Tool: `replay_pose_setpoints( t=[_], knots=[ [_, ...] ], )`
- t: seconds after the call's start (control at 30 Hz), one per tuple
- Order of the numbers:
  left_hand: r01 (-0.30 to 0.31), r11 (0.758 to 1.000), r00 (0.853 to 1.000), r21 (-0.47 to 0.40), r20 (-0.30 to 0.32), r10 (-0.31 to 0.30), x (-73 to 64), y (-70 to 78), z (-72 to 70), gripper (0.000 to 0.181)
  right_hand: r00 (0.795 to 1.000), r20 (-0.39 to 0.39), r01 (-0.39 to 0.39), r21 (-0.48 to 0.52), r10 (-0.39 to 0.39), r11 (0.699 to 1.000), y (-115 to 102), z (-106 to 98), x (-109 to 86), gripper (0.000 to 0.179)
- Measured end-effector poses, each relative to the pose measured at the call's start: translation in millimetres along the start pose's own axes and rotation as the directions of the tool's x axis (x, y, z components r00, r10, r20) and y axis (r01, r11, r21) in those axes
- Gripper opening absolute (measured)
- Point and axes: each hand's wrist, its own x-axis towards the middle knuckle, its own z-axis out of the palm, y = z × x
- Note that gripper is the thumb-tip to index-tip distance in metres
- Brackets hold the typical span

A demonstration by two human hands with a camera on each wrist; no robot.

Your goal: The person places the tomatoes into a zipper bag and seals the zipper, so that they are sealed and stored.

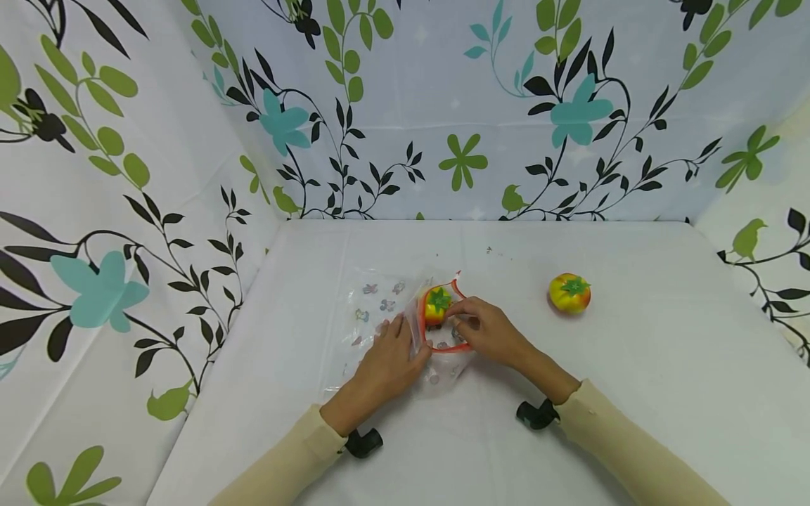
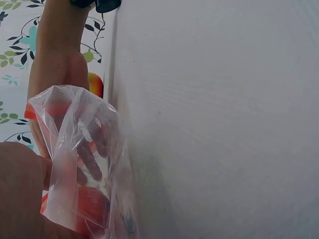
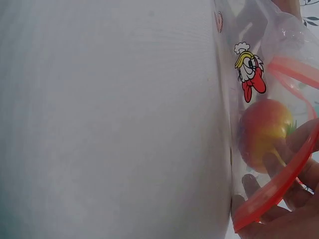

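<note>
A clear plastic bag [image 1: 367, 341] with cartoon prints and a red-edged mouth lies on the white table, its mouth spread apart. Inside it sits a round yellow-red toy fruit [image 1: 436, 301] with a green leafy top. My left hand [image 1: 389, 358] lies over the bag's left side and holds it by the mouth's edge, thumb at the red rim. Reaching in from the right, my right hand [image 1: 490, 334] has its fingers within the mouth; in the right wrist view its fingertips come right up to the toy fruit [image 3: 261, 132]. The left wrist view shows those fingers spread behind the film.
A second toy fruit [image 1: 571, 294], also yellow-red with a green top, stands on the table to the right of the bag. Patterned curtains [image 1: 405, 126] with leaves and flowers border the table at the back and both sides.
</note>
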Motion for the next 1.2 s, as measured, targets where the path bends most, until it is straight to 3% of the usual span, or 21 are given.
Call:
replay_pose_setpoints(
  t=[0.37, 0.63, 0.8, 0.97, 1.07, 1.2],
  knots=[
    [0.0, 1.0, 1.0, -0.031, -0.009, 0.0, -1.7, -1.9, 1.7, 0.08, 1.0, -0.013, -0.02, -0.011, 0.02, 1.0, 1.3, 0.2, -0.5, 0.025],
    [-0.037, 0.999, 0.997, -0.038, -0.063, 0.034, -2.5, -4.3, 5.5, 0.078, 0.998, 0.027, 0.049, -0.026, -0.049, 0.998, 1.2, 3.6, -1.7, 0.024],
    [-0.066, 0.996, 0.992, -0.068, -0.109, 0.058, -2.1, -5.4, 6.6, 0.065, 0.988, 0.112, 0.112, -0.053, -0.106, 0.992, 3.1, 6.1, 0.4, 0.032],
    [-0.072, 0.995, 0.992, -0.063, -0.108, 0.065, -2.3, -6.1, 7.2, 0.058, 0.973, 0.206, 0.119, -0.072, -0.102, 0.99, 0.7, 5.4, 1.0, 0.039],
    [-0.073, 0.996, 0.993, -0.049, -0.098, 0.068, -2.1, -6.0, 7.0, 0.059, 0.984, 0.158, 0.091, -0.061, -0.08, 0.994, -1.2, 3.8, 1.1, 0.027],
    [-0.052, 0.998, 0.996, -0.046, -0.073, 0.048, -2.3, -5.1, 6.3, 0.068, 0.998, 0.023, 0.057, -0.056, -0.055, 0.997, -0.2, 3.8, 2.0, 0.009]
  ],
)
